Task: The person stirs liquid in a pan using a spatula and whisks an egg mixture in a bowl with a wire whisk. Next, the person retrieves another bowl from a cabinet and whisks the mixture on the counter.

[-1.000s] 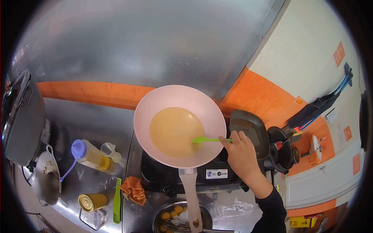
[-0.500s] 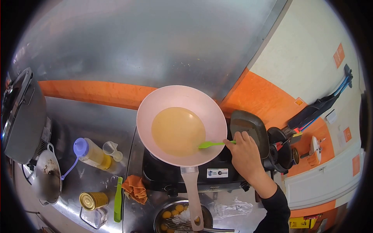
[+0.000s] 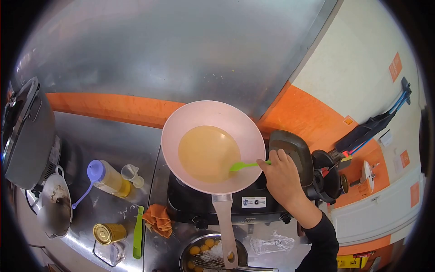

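I see the right hand [image 3: 282, 174] pinching a green spatula [image 3: 248, 165] in the pink pan [image 3: 213, 113], whose handle [image 3: 224, 222] juts past the stove [image 3: 186, 206] toward the bench's [image 3: 120, 145] near edge, where a knock might spill its liquid [image 3: 207, 152].

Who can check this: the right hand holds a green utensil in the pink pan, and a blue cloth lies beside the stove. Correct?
No: the head view shows the cloth beside the stove is orange, not blue. The right hand does hold a green utensil in the pink pan.
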Demonstrator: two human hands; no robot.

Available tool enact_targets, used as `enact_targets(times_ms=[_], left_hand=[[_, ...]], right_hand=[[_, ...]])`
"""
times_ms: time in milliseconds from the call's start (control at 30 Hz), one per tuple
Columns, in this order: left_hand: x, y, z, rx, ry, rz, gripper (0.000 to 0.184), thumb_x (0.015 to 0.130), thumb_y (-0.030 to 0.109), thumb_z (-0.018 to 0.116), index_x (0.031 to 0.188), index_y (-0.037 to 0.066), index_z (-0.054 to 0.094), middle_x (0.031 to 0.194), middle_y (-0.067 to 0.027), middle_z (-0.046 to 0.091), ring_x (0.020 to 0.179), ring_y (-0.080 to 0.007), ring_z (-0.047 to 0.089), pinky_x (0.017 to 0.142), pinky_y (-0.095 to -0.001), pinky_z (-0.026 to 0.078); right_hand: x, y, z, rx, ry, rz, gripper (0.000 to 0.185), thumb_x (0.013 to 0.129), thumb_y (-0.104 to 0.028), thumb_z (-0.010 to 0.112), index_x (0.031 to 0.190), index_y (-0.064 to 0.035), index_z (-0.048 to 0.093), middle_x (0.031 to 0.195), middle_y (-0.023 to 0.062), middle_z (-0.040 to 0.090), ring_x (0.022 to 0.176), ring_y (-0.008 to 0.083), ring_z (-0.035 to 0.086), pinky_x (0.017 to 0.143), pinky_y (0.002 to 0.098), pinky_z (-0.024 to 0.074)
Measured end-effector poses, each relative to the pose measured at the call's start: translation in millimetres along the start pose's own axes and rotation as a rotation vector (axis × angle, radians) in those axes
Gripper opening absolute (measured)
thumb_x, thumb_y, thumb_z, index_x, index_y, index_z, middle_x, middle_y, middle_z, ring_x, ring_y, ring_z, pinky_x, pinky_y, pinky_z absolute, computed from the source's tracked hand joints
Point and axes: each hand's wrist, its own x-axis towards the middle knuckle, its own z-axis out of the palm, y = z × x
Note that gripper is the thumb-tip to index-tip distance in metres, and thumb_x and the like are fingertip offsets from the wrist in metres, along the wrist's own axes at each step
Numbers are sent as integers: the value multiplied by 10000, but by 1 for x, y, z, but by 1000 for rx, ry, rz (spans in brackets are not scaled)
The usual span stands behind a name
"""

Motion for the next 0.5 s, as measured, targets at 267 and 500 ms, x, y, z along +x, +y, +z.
enact_targets(times_ms=[267,500], left_hand=[[19,-44,35,407,-20,266,202,745,155,475,693,18,615,693,-174,615,659,-330,605,611,-426,467],[12,-21,14,260,-121,124,180,735,149,480,697,49,624,690,-151,617,646,-313,599,607,-435,457]], right_hand=[[-1,0,-7,-42,-48,-7,311,685,-17,511,958,-77,648,819,104,483,838,244,451,715,324,385],[-3,6,-18,-150,-13,-52,177,705,-85,529,838,-43,638,791,84,480,843,213,438,695,293,353]])
